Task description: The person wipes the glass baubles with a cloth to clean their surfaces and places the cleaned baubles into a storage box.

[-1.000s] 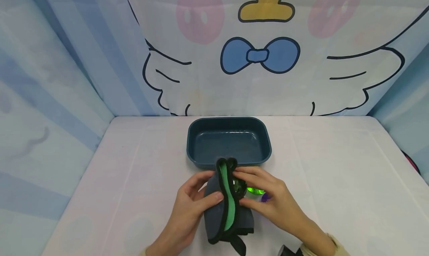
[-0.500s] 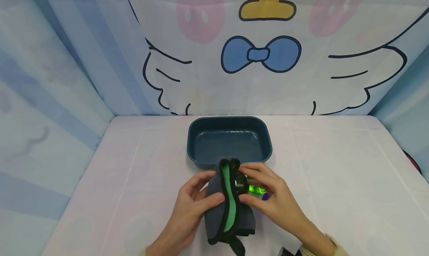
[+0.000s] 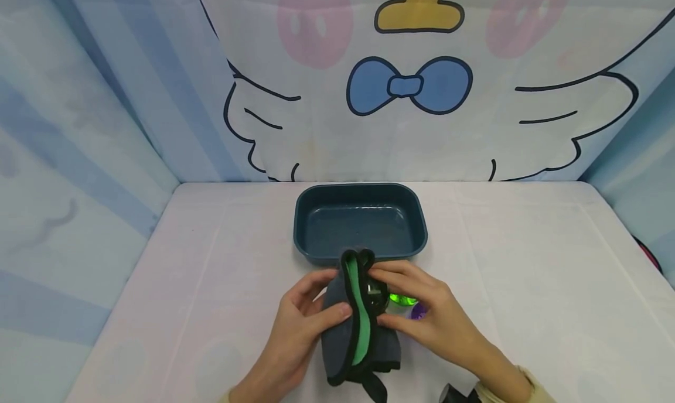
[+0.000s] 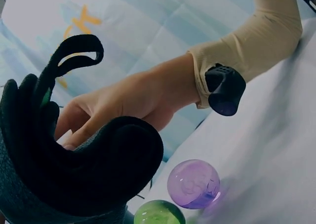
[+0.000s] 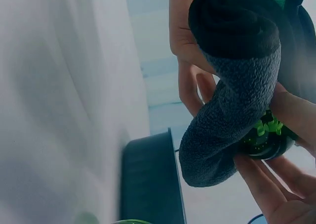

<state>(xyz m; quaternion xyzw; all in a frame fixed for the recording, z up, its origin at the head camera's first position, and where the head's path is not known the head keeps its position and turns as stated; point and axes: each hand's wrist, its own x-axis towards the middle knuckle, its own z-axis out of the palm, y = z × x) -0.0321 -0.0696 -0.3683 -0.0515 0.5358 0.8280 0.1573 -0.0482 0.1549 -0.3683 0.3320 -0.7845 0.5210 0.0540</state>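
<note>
A folded grey-blue cloth (image 3: 336,347) with black edging, a green inner side and a loop at its near end is held upright over the white table. My left hand (image 3: 303,324) grips its left side, thumb on the near face. On the right, my right hand (image 3: 429,306) pinches a dark, glossy clear ball (image 3: 377,294) between thumb and fingers, against the cloth. Green marks show inside this ball (image 5: 266,135) in the right wrist view. A clear purple ball (image 4: 193,183) and a clear green ball (image 4: 159,214) lie on the table beyond the cloth, partly hidden by the right hand in the head view.
Behind the hands stands a dark teal rectangular tray (image 3: 364,227), its near rim close to the top of the cloth. A black wrist camera (image 3: 456,394) sits by the right sleeve. Printed fabric curtains (image 3: 411,145) rise along the back and both sides of the table.
The right hand shifted slightly right with the ball, then back left towards the cloth. The left hand and the cloth stay almost where they were.
</note>
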